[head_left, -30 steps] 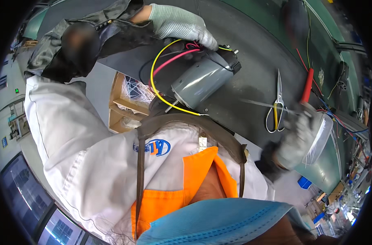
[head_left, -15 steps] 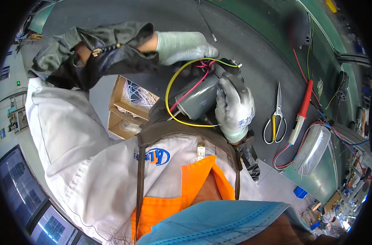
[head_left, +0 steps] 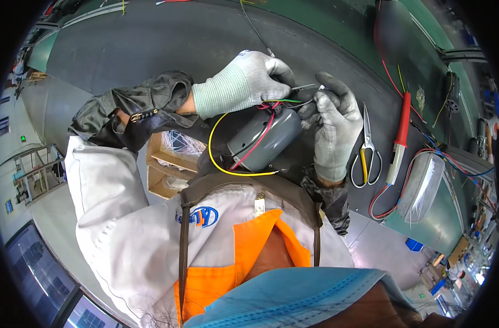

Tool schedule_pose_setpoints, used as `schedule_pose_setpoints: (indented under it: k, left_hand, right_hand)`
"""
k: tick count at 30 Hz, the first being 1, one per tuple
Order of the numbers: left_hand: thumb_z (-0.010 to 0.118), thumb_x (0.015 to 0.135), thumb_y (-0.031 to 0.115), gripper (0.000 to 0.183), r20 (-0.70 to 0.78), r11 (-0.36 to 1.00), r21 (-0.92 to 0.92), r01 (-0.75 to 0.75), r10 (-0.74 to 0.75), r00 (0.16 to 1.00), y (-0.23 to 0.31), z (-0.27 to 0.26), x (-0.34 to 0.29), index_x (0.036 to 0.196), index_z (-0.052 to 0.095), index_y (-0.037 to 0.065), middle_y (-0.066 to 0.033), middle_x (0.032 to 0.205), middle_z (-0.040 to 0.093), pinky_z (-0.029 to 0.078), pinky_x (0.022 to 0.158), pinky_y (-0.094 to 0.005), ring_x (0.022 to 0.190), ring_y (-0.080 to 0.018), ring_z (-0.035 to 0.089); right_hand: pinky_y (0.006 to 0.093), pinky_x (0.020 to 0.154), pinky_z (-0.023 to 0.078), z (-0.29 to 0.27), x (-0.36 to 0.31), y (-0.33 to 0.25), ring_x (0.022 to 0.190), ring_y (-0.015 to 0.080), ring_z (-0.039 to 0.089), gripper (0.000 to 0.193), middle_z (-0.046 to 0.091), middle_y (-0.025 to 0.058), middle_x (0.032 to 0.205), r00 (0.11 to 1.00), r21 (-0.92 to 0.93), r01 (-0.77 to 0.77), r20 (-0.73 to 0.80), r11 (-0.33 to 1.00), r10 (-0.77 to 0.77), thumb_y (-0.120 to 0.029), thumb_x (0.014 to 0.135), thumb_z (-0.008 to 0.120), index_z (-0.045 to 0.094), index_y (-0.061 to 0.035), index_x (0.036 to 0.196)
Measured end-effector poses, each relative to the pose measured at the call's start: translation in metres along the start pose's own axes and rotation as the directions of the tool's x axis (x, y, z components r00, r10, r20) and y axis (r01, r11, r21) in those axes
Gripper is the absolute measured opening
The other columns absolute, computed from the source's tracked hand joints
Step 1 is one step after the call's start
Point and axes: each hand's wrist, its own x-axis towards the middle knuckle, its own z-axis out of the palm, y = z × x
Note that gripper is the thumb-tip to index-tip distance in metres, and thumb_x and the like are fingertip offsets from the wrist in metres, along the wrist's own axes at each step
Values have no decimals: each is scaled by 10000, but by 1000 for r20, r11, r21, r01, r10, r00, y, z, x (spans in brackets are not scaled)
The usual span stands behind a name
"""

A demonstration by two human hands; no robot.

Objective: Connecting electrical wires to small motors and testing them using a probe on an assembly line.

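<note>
A dark grey cylindrical motor (head_left: 263, 145) lies on the bench in front of me, with pink leads and a yellow-green wire (head_left: 212, 150) at it. One yellow end lies loose on the near side. My left hand (head_left: 252, 82), in a pale knitted glove, is closed above the motor, pinching a thin grey strand (head_left: 303, 86) that points right. My right hand (head_left: 337, 123), gloved too, is closed at the motor's right, its fingertips on thin wires. A small white tip (head_left: 321, 87) shows at those fingertips; what it belongs to is unclear.
Scissors (head_left: 366, 153) with a yellow-wrapped handle lie right of my right hand. Beyond them are a red-and-white tool with a cable (head_left: 401, 139) and a bundle of white strands (head_left: 422, 188). A wooden box (head_left: 162, 169) holding thin white strands stands left of the motor.
My left hand has turned and now pinches a thin grey strand. My right hand has moved off the motor's side, up and right to the wires. The loose yellow end has shifted left.
</note>
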Motion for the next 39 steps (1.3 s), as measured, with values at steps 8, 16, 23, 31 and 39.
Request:
schedule_pose_setpoints:
  k: [8, 16, 23, 31, 39]
  left_hand:
    - [709, 916, 163, 262, -13, 1000, 18, -23, 24, 1000, 4, 6, 5, 1089, 733, -33, -92, 899, 751, 566, 755, -252, 813, -71, 679]
    - [712, 916, 177, 262, -68, 995, -27, -100, 98, 993, 12, 16, 21, 1086, 733, -22, -107, 907, 738, 575, 746, -270, 806, -102, 697]
    - [718, 905, 178, 248, -166, 991, 62, -121, 130, 977, 18, 25, 14, 1065, 709, -11, -140, 924, 711, 569, 806, -317, 883, -199, 718]
    - [748, 815, 79, 145, -223, 882, 283, -377, 443, 868, 7, 46, 1, 913, 661, 18, -112, 873, 628, 512, 756, -364, 820, -262, 607]
    - [735, 779, 18, 148, -282, 840, 370, -397, 509, 813, -11, 55, -11, 906, 660, 13, -161, 936, 633, 516, 755, -400, 852, -343, 618]
  right_hand:
    - [181, 477, 450, -7, 8, -14, 583, 63, 607, 424, 712, 77, 855, 999, -48, -33, 36, 998, 35, -70, 990, 597, 534, 82, 1382]
    - [181, 427, 421, -14, 25, -28, 526, 41, 568, 350, 706, 54, 792, 946, -197, -195, 222, 961, 237, -76, 963, 623, 624, 76, 1279]
    - [395, 721, 548, -16, 14, -9, 784, 316, 686, 128, 729, 131, 900, 839, -841, 442, 263, 314, -477, -117, 899, 696, 745, -57, 1002]
    - [293, 623, 491, -47, 26, -12, 709, 95, 621, 84, 690, 66, 779, 996, -422, -64, -82, 904, 32, -38, 885, 690, 725, 15, 939]
    - [391, 557, 492, -153, 60, -41, 545, 263, 621, 104, 673, 136, 716, 814, -647, 16, -435, 763, -386, -126, 899, 682, 717, -52, 833]
